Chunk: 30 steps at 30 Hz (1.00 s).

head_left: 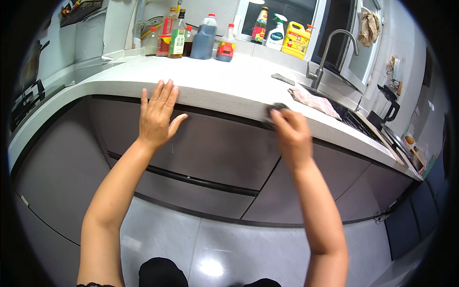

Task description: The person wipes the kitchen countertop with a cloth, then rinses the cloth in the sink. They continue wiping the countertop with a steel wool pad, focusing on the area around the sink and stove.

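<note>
Lower centre of the frame: two bare forearms rise from the lower edge over a glossy grey tiled floor (229, 248). Left of centre, the left hand (157, 115) lies flat and unclenched, fingers spread, against the front edge of the pale speckled stone countertop (210, 79), apparently as a brace; it grasps nothing. Right of centre, the right hand (291, 134) is curled around a small dark scouring pad (273, 111), pressing it against the same front edge just above the dark grey cabinet drawer fronts (215, 148). Farther right, a pink patterned cloth (313, 100) lies beside the sink under a curved metal tap (330, 48). Along the upper edge, sauce and cleaner bottles (205, 38) stand against the wall, away from the counter's front edge.
</note>
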Motion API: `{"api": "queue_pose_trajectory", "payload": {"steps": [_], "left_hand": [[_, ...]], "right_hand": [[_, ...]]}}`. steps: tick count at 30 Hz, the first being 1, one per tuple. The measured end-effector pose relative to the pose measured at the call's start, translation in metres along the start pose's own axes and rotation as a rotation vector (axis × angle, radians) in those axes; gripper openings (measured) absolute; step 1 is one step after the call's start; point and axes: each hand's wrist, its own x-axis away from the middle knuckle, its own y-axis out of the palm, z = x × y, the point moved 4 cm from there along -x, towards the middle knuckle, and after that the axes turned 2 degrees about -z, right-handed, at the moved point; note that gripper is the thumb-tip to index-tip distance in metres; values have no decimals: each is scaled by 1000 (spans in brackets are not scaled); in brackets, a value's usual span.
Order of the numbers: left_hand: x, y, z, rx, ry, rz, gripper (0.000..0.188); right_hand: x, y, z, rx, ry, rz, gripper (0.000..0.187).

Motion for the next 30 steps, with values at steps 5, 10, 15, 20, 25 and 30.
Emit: {"api": "queue_pose_trajectory", "payload": {"steps": [5, 10, 15, 20, 25, 30], "left_hand": [[39, -7, -35, -52, -158, -101, 83], [68, -16, -62, -19, -148, -166, 84], [60, -15, -50, -5, -112, -151, 85], [45, -3, -18, -1, -175, -117, 83], [46, -3, -21, -93, -194, -152, 84], [36, -6, -14, -71, -104, -84, 83]], "right_hand": [[-43, 35, -42, 14, -88, -39, 33], [42, -56, 51, 319, 32, -61, 32], [35, -43, 48, 232, 94, -5, 31], [-39, 42, -41, 18, -33, 46, 29], [-3, 2, -1, 124, 14, 50, 28], [52, -76, 89, 119, 431, 29, 26]]}}
